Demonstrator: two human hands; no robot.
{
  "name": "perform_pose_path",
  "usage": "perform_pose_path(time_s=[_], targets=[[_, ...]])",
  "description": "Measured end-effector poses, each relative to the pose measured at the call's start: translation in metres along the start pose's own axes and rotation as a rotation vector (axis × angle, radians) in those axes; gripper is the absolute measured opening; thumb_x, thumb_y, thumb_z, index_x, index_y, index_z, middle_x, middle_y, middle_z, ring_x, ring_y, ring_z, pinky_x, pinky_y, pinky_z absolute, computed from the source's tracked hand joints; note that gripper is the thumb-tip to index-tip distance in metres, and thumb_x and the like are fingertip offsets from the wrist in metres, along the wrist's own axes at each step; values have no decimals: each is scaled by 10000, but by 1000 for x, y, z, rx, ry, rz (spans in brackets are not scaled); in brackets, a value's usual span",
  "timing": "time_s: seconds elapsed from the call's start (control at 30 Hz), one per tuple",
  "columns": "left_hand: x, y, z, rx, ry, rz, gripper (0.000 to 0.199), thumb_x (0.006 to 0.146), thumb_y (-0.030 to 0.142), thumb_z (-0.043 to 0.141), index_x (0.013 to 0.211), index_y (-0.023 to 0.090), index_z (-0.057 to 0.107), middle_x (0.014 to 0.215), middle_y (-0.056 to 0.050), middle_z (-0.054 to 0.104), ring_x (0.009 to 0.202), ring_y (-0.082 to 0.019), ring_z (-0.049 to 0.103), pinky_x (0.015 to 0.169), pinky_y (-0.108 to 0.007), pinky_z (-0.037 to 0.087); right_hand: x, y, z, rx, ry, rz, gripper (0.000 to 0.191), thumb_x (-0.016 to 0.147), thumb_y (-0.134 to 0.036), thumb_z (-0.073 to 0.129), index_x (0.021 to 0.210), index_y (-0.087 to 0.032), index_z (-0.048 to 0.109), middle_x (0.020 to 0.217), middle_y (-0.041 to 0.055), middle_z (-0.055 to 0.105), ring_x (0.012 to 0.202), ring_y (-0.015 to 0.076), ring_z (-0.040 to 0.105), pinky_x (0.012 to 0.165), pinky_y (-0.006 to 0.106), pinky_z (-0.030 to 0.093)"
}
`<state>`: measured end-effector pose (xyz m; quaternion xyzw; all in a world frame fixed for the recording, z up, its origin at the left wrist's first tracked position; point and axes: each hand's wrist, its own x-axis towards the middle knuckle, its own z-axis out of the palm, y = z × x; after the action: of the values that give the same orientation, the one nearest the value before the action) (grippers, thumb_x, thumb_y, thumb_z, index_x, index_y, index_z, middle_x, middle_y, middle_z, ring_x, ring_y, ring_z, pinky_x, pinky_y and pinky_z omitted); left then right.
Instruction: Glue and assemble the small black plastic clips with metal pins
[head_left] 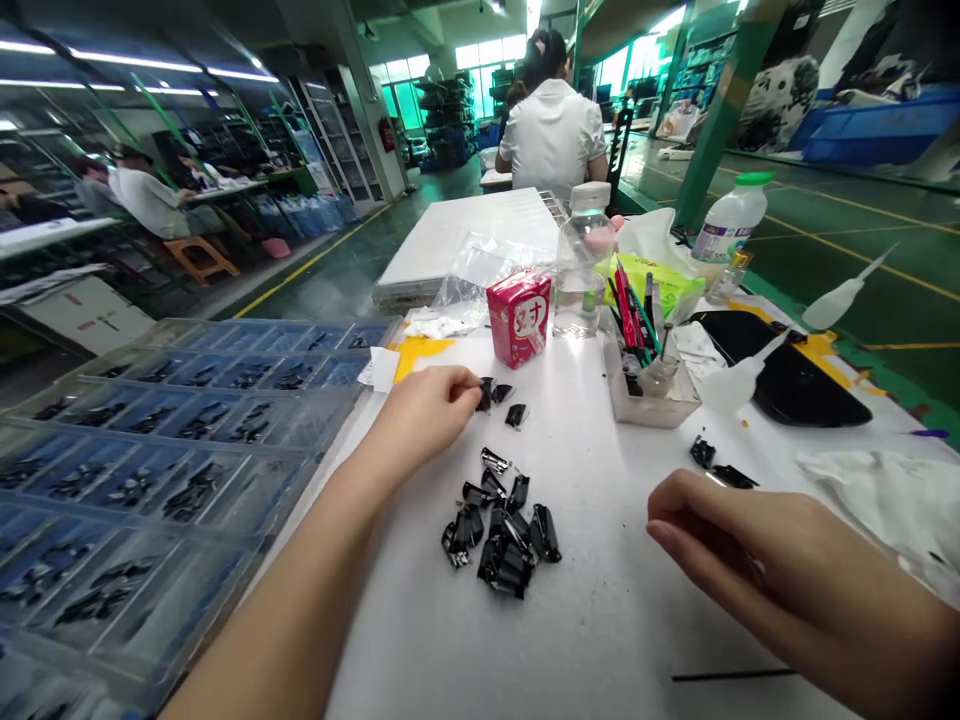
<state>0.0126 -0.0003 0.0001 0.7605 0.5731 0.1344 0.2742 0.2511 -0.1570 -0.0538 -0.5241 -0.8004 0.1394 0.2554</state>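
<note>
My left hand (439,410) reaches to the far middle of the white tabletop, thumb and fingers pinched on a small glossy black piece (486,393). Two similar black pieces lie just right of those fingertips. Nearer to me is a loose heap of shiny black curved pieces (510,550), touched by neither hand. On the right, my right hand (757,550) is curled with fingertips together; its palm side is hidden, so I cannot make out whether anything is in it. Just beyond its knuckles lie more black pieces (703,452).
A divided plastic organizer (300,480) with black pieces in its compartments fills the left. Behind the hands stand a red box (519,320), a clear bottle (579,270) and a pen tray (656,408). A squeeze bottle (731,385) lies right. A person (555,130) sits ahead.
</note>
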Motion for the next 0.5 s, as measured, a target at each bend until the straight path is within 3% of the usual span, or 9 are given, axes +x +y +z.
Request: perform_pose_path(time_s=[0.07, 0.27, 0.5], targets=[[-2, -2, 1, 155, -14, 0, 130, 910, 227, 624, 870, 172, 734, 895, -75, 760, 983, -303, 704, 940, -500, 518, 0, 1, 2, -10, -2, -7, 252, 1105, -355, 358, 903, -250, 468, 622, -81, 527, 466, 100, 512, 467, 250, 349], [-2, -3, 7, 368, -17, 19, 200, 989, 330, 623, 1067, 175, 723, 1035, -62, 746, 987, -234, 691, 950, -466, 521, 4, 1, 1, -60, -12, -106, 237, 1082, -251, 351, 877, -240, 471, 622, -76, 534, 476, 94, 533, 461, 243, 365], [-8, 4, -6, 418, -3, 14, 304, 972, 226, 449, 1022, 187, 747, 1012, -95, 787, 979, -308, 704, 820, -413, 491, 3, 2, 6, -49, 15, -70, 263, 1080, -294, 381, 861, -235, 514, 610, -44, 557, 478, 120, 541, 469, 252, 360]])
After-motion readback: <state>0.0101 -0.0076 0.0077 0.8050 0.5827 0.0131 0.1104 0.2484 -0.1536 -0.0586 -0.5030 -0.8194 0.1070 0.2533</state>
